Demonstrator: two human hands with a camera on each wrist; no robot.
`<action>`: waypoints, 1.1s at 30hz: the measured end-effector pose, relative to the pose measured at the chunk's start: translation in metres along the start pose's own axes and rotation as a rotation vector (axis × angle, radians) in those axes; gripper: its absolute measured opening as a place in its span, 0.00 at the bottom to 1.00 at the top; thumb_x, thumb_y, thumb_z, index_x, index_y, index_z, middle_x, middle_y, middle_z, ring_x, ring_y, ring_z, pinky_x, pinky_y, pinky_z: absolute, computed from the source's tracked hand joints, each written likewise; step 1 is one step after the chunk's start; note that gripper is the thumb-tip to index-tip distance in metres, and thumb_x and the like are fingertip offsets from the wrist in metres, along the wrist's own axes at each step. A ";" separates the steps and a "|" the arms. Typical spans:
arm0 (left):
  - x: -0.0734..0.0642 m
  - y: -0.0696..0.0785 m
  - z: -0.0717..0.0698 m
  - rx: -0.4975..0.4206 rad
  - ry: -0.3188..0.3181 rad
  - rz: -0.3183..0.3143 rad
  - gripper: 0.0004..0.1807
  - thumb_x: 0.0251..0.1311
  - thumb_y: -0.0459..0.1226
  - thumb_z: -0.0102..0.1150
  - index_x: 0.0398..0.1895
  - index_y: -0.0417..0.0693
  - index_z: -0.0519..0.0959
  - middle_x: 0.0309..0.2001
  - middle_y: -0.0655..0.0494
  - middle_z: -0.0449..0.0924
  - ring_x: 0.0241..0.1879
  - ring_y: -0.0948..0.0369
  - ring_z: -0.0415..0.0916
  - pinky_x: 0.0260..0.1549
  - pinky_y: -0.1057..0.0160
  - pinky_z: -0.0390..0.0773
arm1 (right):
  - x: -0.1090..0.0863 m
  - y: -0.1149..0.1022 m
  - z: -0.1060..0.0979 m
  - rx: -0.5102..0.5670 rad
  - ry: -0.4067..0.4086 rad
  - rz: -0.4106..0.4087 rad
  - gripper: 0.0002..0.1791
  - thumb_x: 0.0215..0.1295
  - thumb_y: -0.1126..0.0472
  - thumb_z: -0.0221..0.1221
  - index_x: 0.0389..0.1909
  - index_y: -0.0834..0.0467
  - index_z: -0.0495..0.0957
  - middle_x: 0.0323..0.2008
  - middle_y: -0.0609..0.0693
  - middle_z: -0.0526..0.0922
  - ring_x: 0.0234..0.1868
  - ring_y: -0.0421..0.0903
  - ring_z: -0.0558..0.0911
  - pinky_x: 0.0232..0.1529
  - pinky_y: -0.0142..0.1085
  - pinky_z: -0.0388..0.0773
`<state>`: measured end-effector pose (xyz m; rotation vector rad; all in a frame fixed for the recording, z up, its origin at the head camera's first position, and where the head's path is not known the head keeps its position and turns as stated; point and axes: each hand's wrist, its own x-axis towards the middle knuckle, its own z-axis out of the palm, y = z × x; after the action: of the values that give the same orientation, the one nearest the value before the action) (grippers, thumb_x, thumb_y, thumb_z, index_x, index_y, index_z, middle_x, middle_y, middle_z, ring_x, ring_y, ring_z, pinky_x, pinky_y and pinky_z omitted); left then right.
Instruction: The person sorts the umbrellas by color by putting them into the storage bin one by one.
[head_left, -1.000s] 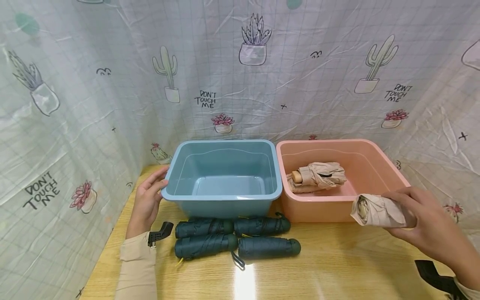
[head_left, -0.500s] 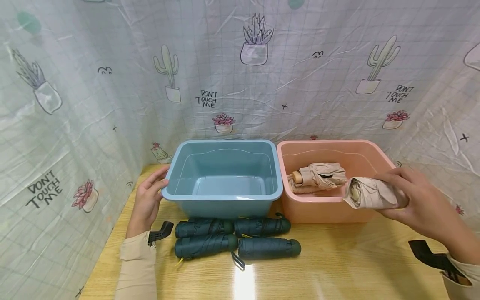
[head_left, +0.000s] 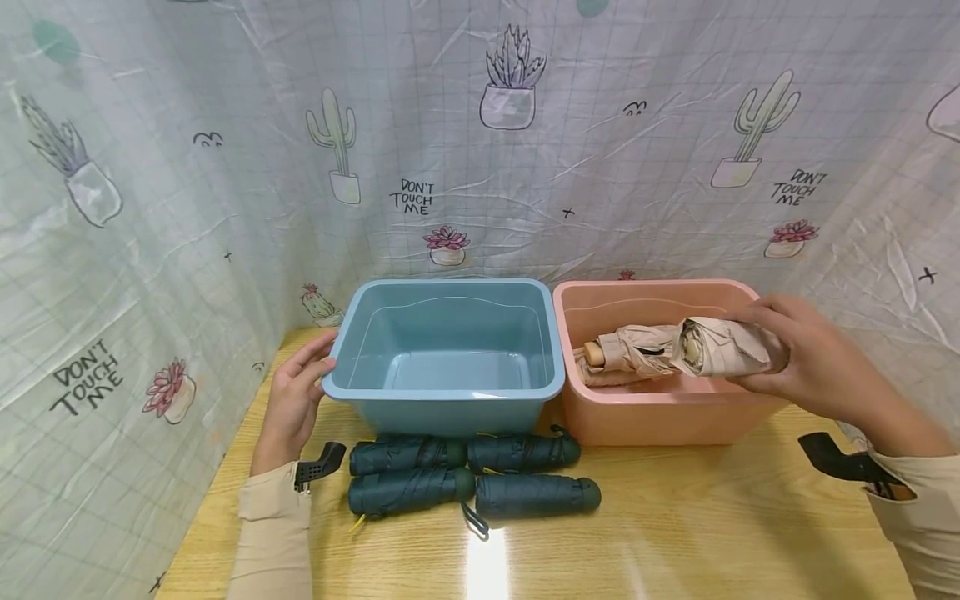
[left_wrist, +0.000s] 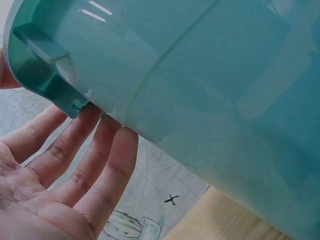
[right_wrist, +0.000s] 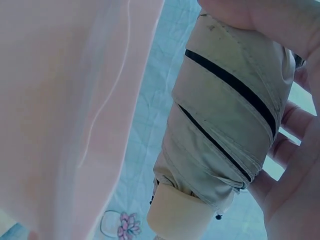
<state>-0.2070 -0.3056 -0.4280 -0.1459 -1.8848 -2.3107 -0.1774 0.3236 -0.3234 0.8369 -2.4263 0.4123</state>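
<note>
My right hand [head_left: 813, 358] grips a folded beige umbrella [head_left: 727, 348] over the front right of the pink bin [head_left: 652, 423]. In the right wrist view the same umbrella [right_wrist: 220, 105] shows its black trim and cream handle [right_wrist: 180, 212], with fingers and thumb around its wrapped canopy. Other folded beige umbrellas [head_left: 641, 346] lie inside the pink bin, partly hidden behind the held one. My left hand [head_left: 294, 400] touches the left side of the blue bin [head_left: 450, 397]. The left wrist view shows its extended fingers [left_wrist: 122, 150] against the wall under the rim.
Several folded dark green umbrellas [head_left: 536, 496] lie in two rows on the wooden table [head_left: 570, 558] in front of the blue bin. The two bins stand side by side. A curtain [head_left: 450, 150] printed with potted plants hangs behind and beside them.
My right hand has carried the beige umbrella left and away from me, from beside the pink bin's front right corner to over the bin. The left hand stays put.
</note>
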 end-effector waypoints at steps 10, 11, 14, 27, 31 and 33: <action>-0.001 0.000 -0.001 -0.012 0.005 -0.004 0.30 0.73 0.33 0.58 0.74 0.33 0.65 0.54 0.57 0.78 0.49 0.66 0.79 0.41 0.70 0.83 | 0.035 0.015 0.006 0.032 -0.050 -0.036 0.43 0.25 0.67 0.84 0.54 0.60 0.82 0.39 0.46 0.76 0.40 0.32 0.63 0.40 0.28 0.61; -0.001 0.000 -0.001 -0.013 0.002 -0.003 0.30 0.73 0.33 0.58 0.74 0.33 0.65 0.54 0.56 0.78 0.49 0.66 0.79 0.41 0.70 0.83 | 0.038 0.018 0.007 0.037 -0.056 -0.024 0.43 0.25 0.67 0.84 0.53 0.61 0.82 0.39 0.47 0.76 0.40 0.32 0.63 0.39 0.28 0.61; 0.000 0.000 0.000 -0.012 -0.004 -0.002 0.30 0.73 0.34 0.58 0.74 0.33 0.65 0.54 0.56 0.78 0.48 0.65 0.80 0.41 0.70 0.83 | 0.046 0.024 0.009 0.033 -0.084 0.032 0.43 0.27 0.66 0.85 0.54 0.60 0.83 0.40 0.48 0.78 0.41 0.33 0.66 0.40 0.28 0.63; 0.002 -0.001 0.002 0.006 0.005 0.001 0.29 0.73 0.33 0.57 0.74 0.32 0.65 0.53 0.56 0.78 0.49 0.65 0.79 0.42 0.70 0.83 | 0.073 0.040 0.028 0.008 -0.261 0.119 0.39 0.40 0.60 0.83 0.59 0.58 0.81 0.42 0.51 0.79 0.40 0.46 0.72 0.36 0.41 0.68; 0.002 0.000 0.001 0.006 0.010 -0.002 0.29 0.73 0.33 0.58 0.74 0.33 0.65 0.53 0.56 0.78 0.49 0.65 0.79 0.43 0.70 0.83 | 0.079 0.042 0.035 0.019 -0.298 0.126 0.39 0.41 0.60 0.82 0.59 0.58 0.81 0.42 0.52 0.79 0.40 0.47 0.72 0.36 0.40 0.69; 0.001 0.000 0.001 0.003 0.010 -0.004 0.29 0.73 0.33 0.58 0.74 0.33 0.65 0.53 0.56 0.78 0.49 0.65 0.79 0.43 0.71 0.83 | 0.082 0.043 0.038 0.020 -0.317 0.127 0.40 0.41 0.60 0.82 0.60 0.58 0.80 0.42 0.53 0.79 0.39 0.47 0.72 0.36 0.40 0.69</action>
<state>-0.2082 -0.3049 -0.4279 -0.1300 -1.8857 -2.3065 -0.2739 0.3007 -0.3115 0.8105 -2.7828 0.3745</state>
